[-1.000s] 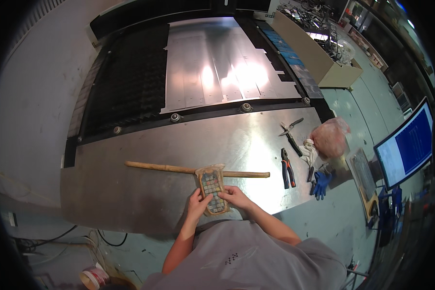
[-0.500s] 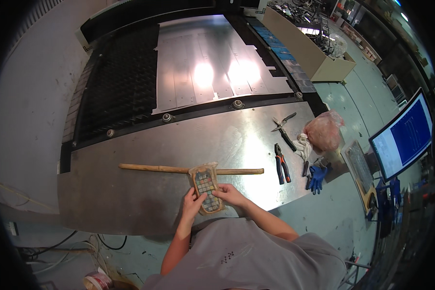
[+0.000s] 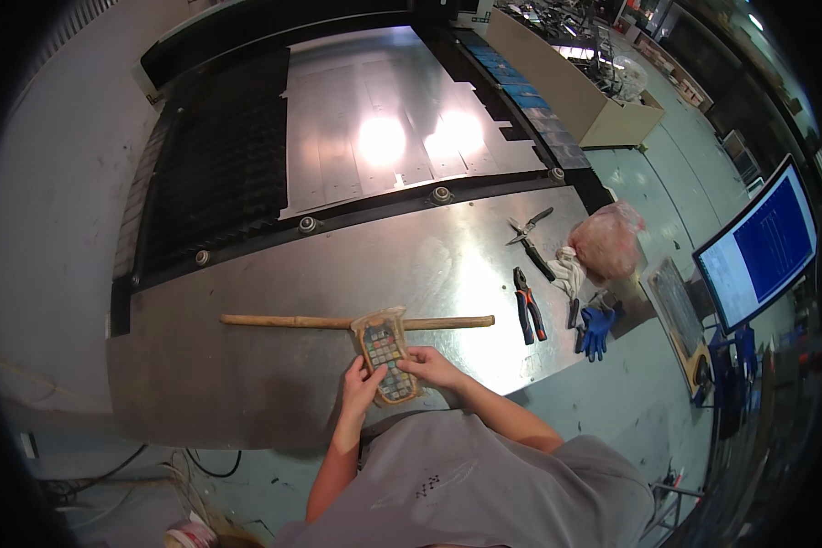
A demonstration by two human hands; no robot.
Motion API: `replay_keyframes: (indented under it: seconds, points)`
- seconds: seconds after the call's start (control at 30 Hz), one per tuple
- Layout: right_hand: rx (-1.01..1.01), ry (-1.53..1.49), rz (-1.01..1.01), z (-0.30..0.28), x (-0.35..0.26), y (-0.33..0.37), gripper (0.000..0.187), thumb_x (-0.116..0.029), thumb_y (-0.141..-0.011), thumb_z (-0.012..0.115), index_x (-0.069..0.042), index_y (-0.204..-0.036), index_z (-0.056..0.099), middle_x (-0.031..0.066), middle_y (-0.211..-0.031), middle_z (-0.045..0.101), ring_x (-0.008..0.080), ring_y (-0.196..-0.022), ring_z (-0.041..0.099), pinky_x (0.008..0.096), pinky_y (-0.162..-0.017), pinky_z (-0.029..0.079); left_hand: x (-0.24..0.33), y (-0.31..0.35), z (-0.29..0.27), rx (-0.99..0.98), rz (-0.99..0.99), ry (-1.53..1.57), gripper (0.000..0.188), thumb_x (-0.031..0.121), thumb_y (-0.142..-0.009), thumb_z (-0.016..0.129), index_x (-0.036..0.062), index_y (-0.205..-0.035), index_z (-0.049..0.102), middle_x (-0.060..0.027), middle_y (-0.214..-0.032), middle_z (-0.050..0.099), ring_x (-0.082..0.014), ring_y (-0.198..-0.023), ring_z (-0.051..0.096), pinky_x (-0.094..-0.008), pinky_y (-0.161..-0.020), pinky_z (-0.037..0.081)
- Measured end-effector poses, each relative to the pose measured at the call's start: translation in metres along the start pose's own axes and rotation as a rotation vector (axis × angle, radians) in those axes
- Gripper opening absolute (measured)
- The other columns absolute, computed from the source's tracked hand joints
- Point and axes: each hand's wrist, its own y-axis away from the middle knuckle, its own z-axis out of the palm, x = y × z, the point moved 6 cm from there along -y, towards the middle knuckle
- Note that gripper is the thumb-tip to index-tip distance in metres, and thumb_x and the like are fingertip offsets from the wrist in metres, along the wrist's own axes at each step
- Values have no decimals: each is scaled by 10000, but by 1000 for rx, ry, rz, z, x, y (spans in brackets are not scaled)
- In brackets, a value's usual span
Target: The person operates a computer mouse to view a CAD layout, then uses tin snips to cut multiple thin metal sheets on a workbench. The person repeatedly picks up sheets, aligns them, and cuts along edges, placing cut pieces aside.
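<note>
A handheld remote control with rows of coloured keys, wrapped in yellowed clear plastic, is held between my two hands above the near part of the metal table. My left hand grips its left edge, the thumb lying on the lower keys. From the other side my right hand holds the right edge, its thumb also over the keys. Just beyond, a wooden stick lies crosswise, and the remote's top end overlaps its middle in view.
Right of the stick lie red-and-black pliers, snips, a white cloth, a blue glove and a pinkish plastic bag. A large metal sheet rests on the slatted machine bed. A monitor and keyboard stand at right.
The view has shifted slightly, so the scene sits a little further left. Both hands keep their hold on the remote control, with no clear movement of the thumbs.
</note>
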Motion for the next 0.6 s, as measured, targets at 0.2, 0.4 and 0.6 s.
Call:
replay_keyframes:
  seconds: [0.2, 0.4, 0.6]
  points:
    - [9, 167, 45, 2, 2, -2, 377, -273, -1042, 688, 1, -1302, 694, 20, -1050, 742, 73, -923, 634, 275, -811, 523, -12, 0, -11, 25, 14, 70, 414, 75, -1009, 693, -2, -1396, 570, -122, -1245, 724, -163, -1099, 696, -297, -896, 558]
    - [84, 177, 1, 1, -7, -1, 368, -310, -1012, 716, -8, -1221, 719, 19, -956, 738, 99, -849, 635, 304, -777, 530, -5, -3, -3, -70, -3, 98, 498, 65, -1038, 640, 4, -1502, 470, -146, -1357, 643, -211, -1160, 670, -331, -916, 555]
    - [68, 129, -108, 5, -5, -8, 367, -331, -1008, 722, -8, -1182, 728, 14, -963, 745, 98, -850, 649, 315, -760, 537, -1, -4, -9, -64, -33, 43, 537, 97, -1054, 620, 21, -1547, 422, -150, -1374, 630, -210, -1155, 671, -333, -865, 572]
